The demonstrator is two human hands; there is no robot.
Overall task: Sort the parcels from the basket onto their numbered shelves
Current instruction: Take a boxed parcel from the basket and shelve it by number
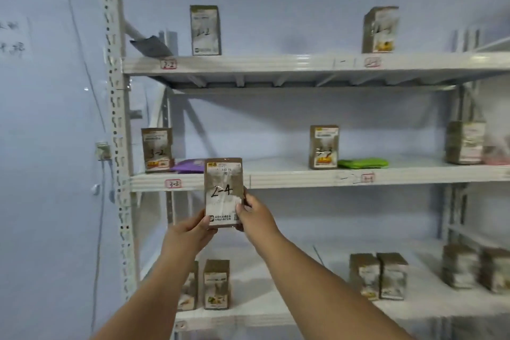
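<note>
Parcel (223,193), marked 2-4: small brown box, likely light and stiff. Held upright before the 3-2 tag (173,183), left hand (190,229) pinching its bottom corner, right hand (255,211) gripping its right edge. Best held by the side edges.

Brown parcel (223,193) with white label, black "2-4"; white shelf (303,176); purple packet (189,166); green packet (363,163).

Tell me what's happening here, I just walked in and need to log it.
A person holds a brown parcel marked 2-4 up in front of a white rack, left hand at its lower corner, right hand on its right edge. Other parcels already stand on shelves tagged 2-2 and 3-2. This one isn't shelved yet.
</note>
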